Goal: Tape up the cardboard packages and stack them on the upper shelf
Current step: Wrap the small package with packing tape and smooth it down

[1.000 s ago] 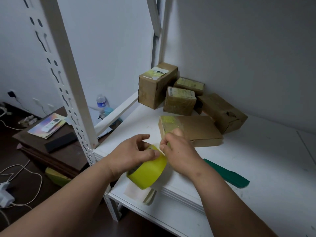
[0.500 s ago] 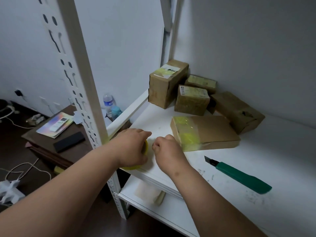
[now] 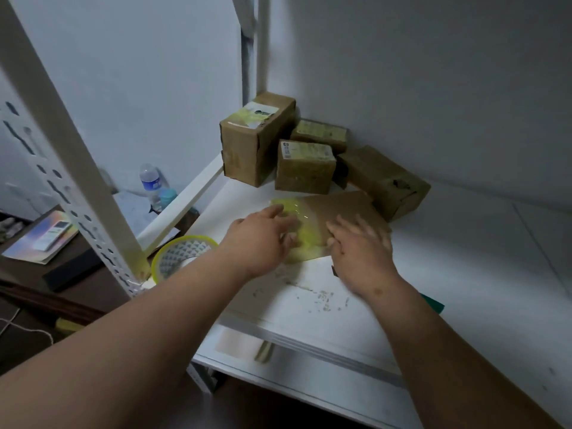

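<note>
A flat cardboard package (image 3: pixel 337 209) with yellow tape over its near end lies on the white shelf (image 3: pixel 464 274). My left hand (image 3: pixel 263 243) rests on the package's taped left end with fingers spread. My right hand (image 3: pixel 362 252) lies flat on the package's right part, blurred by motion. The yellow tape roll (image 3: pixel 179 255) lies on the shelf's front left corner, apart from both hands. Several taped cardboard boxes (image 3: pixel 305 168) stand in the back corner.
A green utility knife (image 3: pixel 433 303) lies on the shelf, mostly hidden behind my right forearm. A white slotted upright (image 3: pixel 71 187) rises at the left. Beyond it a low dark table holds a water bottle (image 3: pixel 150 184) and a remote (image 3: pixel 52 235). A lower shelf shows below.
My left hand has let go of the tape roll, which now lies on the shelf corner. Both hands have moved forward onto the flat package.
</note>
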`<state>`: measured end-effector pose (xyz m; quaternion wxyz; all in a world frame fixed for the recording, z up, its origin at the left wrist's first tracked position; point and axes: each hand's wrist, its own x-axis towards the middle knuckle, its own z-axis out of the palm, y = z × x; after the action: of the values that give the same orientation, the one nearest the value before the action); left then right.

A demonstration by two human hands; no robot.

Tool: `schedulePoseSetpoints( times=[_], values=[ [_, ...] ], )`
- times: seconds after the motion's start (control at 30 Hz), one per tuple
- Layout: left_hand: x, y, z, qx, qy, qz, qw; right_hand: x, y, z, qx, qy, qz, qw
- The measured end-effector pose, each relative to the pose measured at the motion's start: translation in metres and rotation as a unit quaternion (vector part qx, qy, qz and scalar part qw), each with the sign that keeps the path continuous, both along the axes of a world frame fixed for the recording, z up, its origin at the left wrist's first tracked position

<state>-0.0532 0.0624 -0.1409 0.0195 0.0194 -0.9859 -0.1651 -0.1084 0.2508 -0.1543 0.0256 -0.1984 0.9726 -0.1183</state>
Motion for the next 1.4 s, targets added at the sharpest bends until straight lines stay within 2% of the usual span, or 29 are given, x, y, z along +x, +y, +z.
schedulePoseSetpoints(
  times=[0.1, 0.2, 0.5, 0.9, 1.13, 1.2, 1.3, 1.4],
  values=[
    [-0.008, 0.012, -0.006, -0.038, -0.017, -0.003, 0.999, -0.005, 0.008, -0.007, 0.013, 0.012, 0.012, 1.0],
    [-0.011, 0.018, -0.01, -0.066, 0.011, 0.016, 0.998, -0.008, 0.01, -0.008, 0.006, 0.021, 0.017, 1.0],
    [-0.015, 0.032, -0.016, -0.103, 0.015, 0.057, 0.993, -0.012, 0.016, -0.008, -0.008, 0.041, 0.044, 0.998],
    [-0.008, 0.037, -0.021, -0.083, -0.006, 0.06, 0.995, -0.023, 0.02, -0.018, -0.025, 0.081, 0.07, 0.994],
    [-0.006, 0.042, -0.021, -0.057, 0.007, 0.075, 0.996, -0.023, 0.022, -0.017, -0.042, 0.065, 0.081, 0.994],
    [-0.005, 0.038, -0.022, -0.049, 0.002, 0.068, 0.997, -0.026, 0.025, -0.014, -0.085, 0.056, 0.051, 0.994],
    [-0.004, 0.03, -0.024, -0.009, -0.004, 0.071, 0.997, -0.035, 0.031, -0.011, -0.131, 0.053, -0.084, 0.986],
    [0.0, 0.03, -0.026, 0.131, -0.037, 0.133, 0.982, -0.047, 0.038, -0.015, -0.149, -0.051, -0.174, 0.972]
  ],
)
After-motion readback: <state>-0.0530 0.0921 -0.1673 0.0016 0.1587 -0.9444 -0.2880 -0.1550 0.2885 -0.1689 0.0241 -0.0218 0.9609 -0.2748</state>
